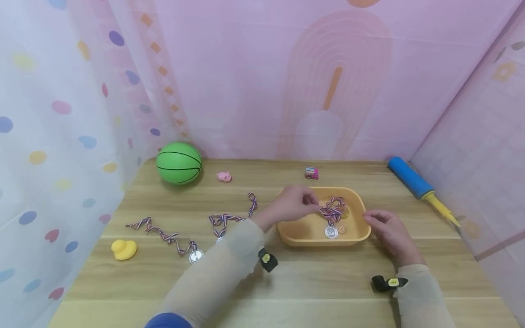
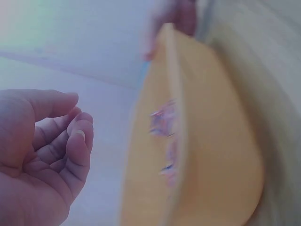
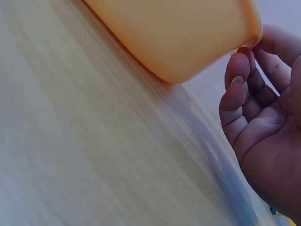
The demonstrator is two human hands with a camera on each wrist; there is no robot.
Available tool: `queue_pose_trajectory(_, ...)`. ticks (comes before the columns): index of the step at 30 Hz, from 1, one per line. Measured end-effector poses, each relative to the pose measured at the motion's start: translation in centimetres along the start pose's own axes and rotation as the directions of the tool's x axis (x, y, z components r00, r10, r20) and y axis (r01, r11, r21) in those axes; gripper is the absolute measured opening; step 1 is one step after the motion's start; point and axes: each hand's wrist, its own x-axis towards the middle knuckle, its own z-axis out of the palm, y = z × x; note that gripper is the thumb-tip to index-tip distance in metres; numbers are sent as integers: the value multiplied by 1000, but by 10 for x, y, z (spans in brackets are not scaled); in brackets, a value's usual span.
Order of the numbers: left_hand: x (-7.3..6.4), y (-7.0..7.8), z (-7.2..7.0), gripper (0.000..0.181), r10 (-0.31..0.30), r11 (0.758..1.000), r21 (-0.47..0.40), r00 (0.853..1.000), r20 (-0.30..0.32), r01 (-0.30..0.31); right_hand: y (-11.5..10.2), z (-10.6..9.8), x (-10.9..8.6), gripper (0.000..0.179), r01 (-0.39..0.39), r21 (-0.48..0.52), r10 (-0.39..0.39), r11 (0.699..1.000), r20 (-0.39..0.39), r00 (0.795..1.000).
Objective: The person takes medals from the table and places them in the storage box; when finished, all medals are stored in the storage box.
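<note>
A yellow-orange plastic basin (image 1: 301, 231) holds a silver medal (image 1: 331, 232), a bronze-coloured medal (image 1: 342, 228) and a gold-coloured medal (image 1: 346, 212), with striped ribbons (image 1: 337, 206) bunched over them. Over the basin's left part hovers my left hand (image 1: 292, 204). In the left wrist view its fingers curl loosely, with nothing between them and the thumb. At the right end, my right hand (image 1: 389, 234) pinches the basin's rim between thumb and fingers, as the right wrist view also shows. To the left lie another silver medal (image 1: 196, 256) on its ribbon and a medal (image 1: 219, 240) partly hidden by my left sleeve.
A green ball (image 1: 179, 163), a pink toy pig (image 1: 224, 176) and a small toy vehicle (image 1: 311, 173) stand along the back of the wooden table (image 1: 320, 282). A yellow rubber duck (image 1: 124, 249) sits at the left. A blue-and-yellow hand pump (image 1: 416, 182) lies at the right.
</note>
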Motion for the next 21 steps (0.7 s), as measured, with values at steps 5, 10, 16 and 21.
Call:
queue_pose_trajectory(5, -31, -10, -36, 5, 25, 1000, 4, 995, -101, -25, -1, -1, -4, 13, -7, 40, 7, 999, 12, 1000)
queue_pose_trajectory(10, -61, -27, -63, 4, 9, 1000, 13, 983, -181, -6, -2, -2, -4, 12, -28, 15, 28, 999, 3, 1000)
queue_pose_trajectory(16, -92, -51, -79, 5, 0, 998, 64, 985, -173, 11, -1, -3, -6, 11, -17, 21, 16, 1000, 24, 1000)
queue_pose_trajectory(21, -126, -76, -79, 7, -39, 994, 96, 988, -146, 54, 1, -1, -9, 13, -25, 53, 23, 998, 45, 999)
